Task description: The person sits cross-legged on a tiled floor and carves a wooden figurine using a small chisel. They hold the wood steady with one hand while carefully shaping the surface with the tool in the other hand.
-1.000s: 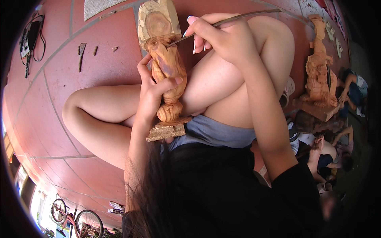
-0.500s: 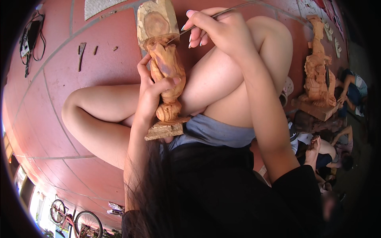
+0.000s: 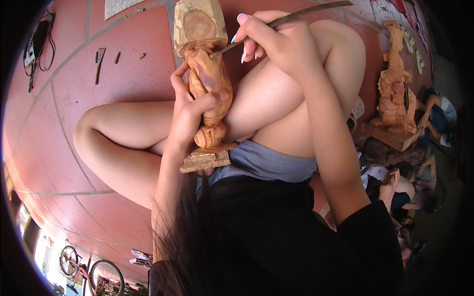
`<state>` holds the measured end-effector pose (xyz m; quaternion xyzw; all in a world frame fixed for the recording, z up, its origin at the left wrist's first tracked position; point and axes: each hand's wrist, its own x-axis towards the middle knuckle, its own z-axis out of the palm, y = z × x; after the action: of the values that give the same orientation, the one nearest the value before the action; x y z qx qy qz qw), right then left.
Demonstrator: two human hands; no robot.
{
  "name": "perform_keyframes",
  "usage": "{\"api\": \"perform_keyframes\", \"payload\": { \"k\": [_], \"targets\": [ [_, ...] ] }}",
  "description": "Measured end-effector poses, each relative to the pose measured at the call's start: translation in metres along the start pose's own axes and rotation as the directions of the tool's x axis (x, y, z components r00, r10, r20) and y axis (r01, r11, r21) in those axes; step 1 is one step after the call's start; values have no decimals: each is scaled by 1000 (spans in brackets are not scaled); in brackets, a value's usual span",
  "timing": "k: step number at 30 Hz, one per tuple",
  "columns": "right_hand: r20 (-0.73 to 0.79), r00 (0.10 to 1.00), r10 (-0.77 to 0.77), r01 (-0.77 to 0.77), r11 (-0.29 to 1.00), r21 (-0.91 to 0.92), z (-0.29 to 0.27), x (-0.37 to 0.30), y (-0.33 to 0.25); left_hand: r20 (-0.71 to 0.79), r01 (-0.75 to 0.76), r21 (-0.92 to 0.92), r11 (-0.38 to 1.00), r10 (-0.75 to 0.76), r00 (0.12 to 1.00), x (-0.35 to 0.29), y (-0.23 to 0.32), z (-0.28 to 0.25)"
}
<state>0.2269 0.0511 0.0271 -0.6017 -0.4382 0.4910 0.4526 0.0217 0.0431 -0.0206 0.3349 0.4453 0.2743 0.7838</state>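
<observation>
Cannot tell whether the pale patch on the black corded device point(image 3: 38, 42) bears writing. Holds the wood carving point(image 3: 210, 74) over the lap, between the bent legs point(image 3: 123, 126), with the left hand point(image 3: 190, 111) wrapped around its middle in a closed grip. Pinches the thin, curved dark tool point(image 3: 321, 7) in the right hand point(image 3: 284, 42), touching its tip to the carving just below the pale, faceted end block. Shows smooth orange-brown folds there, a rough, chipped square base at the near end.

A red bicycle point(image 3: 83, 271) lower left, a black device point(image 3: 37, 40) with cord upper left, pale sandals point(image 3: 420, 61) upper right
</observation>
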Motion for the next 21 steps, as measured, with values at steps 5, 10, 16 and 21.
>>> {"api": "perform_keyframes", "payload": {
  "k": [5,10,16,21],
  "targets": [
    [-28,990,-140,138,989,-55,4,-3,6,-13,13,25,1000,-12,1000,3,-2,1],
    [-26,986,-164,161,981,-104,5,-6,3,-22,-8,97,995,10,1000,3,0,1],
    [-20,984,-176,172,979,-113,2,-4,7,-17,-10,85,996,11,1000,3,-1,2],
    [-28,984,-175,173,982,-70,4,-5,6,-18,3,98,995,-2,1000,4,-4,-1]
  ]
}}
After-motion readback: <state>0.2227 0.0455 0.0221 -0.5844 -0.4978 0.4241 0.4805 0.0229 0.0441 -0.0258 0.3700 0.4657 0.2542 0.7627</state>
